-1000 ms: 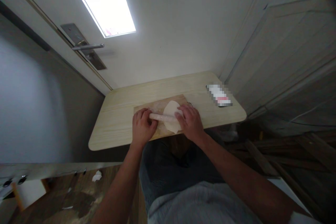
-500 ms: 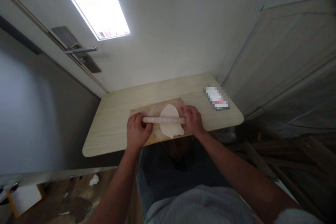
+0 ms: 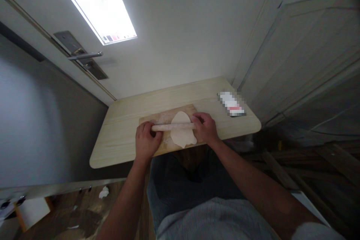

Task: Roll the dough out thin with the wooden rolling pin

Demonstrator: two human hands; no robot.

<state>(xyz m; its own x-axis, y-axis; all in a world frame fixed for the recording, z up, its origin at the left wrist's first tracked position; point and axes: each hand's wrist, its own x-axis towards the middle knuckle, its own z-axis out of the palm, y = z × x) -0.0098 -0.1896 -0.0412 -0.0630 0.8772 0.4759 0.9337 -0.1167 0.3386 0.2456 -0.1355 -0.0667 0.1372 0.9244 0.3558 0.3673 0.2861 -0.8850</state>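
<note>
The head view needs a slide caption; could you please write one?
Left hand and right hand hold a rolling pin across flattened dough on a wooden cutting board atop a table.

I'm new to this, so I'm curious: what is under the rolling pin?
The rolling pin crosses a pale, flat sheet of dough, which shows beyond and in front of it, on a wooden board. The strip directly under the pin is covered and cannot be seen.

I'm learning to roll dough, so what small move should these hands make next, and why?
Probably ease the rolling pin gently toward the body: it lies across the dough, the left hand and right hand are at its ends, and the dough's near edge looks uneven.
</note>
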